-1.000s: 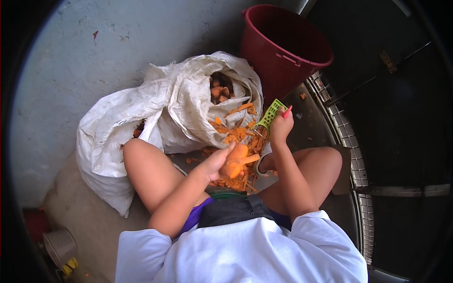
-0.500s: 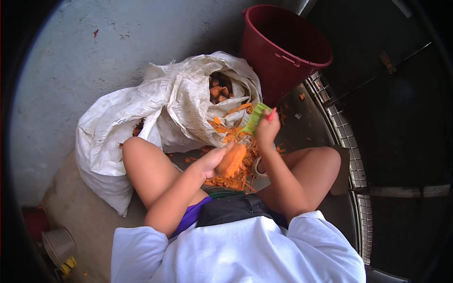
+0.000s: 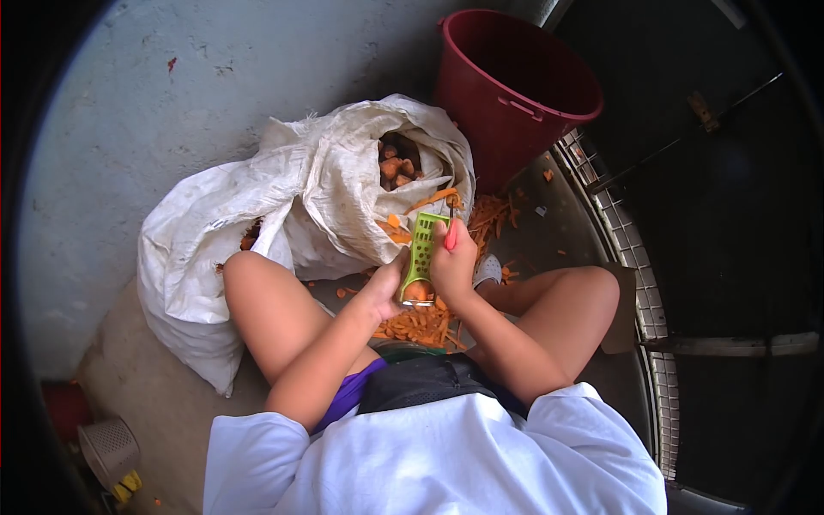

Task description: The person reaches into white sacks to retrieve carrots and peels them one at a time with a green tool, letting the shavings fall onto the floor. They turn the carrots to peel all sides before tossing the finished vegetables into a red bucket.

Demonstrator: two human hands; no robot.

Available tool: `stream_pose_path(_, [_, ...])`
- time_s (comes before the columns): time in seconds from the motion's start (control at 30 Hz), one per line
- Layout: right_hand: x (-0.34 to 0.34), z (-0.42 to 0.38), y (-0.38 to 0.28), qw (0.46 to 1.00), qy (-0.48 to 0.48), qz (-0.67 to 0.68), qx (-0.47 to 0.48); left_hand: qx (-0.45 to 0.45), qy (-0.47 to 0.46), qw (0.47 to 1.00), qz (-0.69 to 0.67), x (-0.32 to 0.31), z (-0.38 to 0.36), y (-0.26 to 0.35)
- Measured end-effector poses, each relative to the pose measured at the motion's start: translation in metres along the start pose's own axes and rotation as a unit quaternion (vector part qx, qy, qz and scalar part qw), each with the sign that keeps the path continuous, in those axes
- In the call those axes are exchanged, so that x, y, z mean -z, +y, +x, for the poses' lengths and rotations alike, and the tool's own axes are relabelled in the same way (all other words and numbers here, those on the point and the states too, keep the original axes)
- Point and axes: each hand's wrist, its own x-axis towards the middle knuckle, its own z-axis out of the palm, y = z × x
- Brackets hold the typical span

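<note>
In my left hand is a thick orange carrot, mostly hidden behind a green peeler. My right hand grips the green peeler, whose blade end lies across the carrot. A small knife with a red handle is also tucked in that right hand, its blade pointing away from me. Orange peelings are heaped below both hands, between my legs. Just beyond them, a white woven sack gapes around several brownish-orange roots.
A large dark red bucket stands behind the sack, near the grey wall. More peelings lie on the floor beside it. A metal grille runs along the right. At lower left is a perforated basket.
My right hand has drawn the peeler down and toward me, from beyond the carrot onto it. The left hand has shifted slightly and still holds the carrot.
</note>
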Motion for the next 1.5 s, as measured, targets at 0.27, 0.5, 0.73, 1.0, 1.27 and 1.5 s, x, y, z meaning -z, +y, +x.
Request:
stream_pose_path(0.27, [0.037,0.070,0.060,0.984,0.140,0.007,-0.110,0.079,0.020,0.994,0.073,-0.027,-0.024,0.001])
stream_pose_path(0.5, [0.004,0.001,-0.010,0.997,-0.014,0.062,-0.048,0.008,-0.030,0.998,-0.055,-0.012,-0.003,0.003])
stream_pose_path(0.73, [0.023,0.050,0.025,0.987,0.128,-0.084,-0.052,0.076,-0.097,0.984,0.127,-0.012,-0.022,0.007])
stream_pose_path(1.0, [0.017,0.031,0.010,0.991,0.056,0.105,-0.060,0.032,-0.081,0.996,-0.007,0.005,-0.007,0.008])
stream_pose_path(1.27, [0.004,0.016,0.016,0.998,0.056,-0.042,-0.010,0.058,0.019,0.993,0.100,-0.004,-0.011,0.004])
stream_pose_path(1.5, [0.031,0.052,0.049,0.985,0.136,0.041,-0.100,0.069,-0.012,0.993,0.092,-0.005,-0.013,0.002])
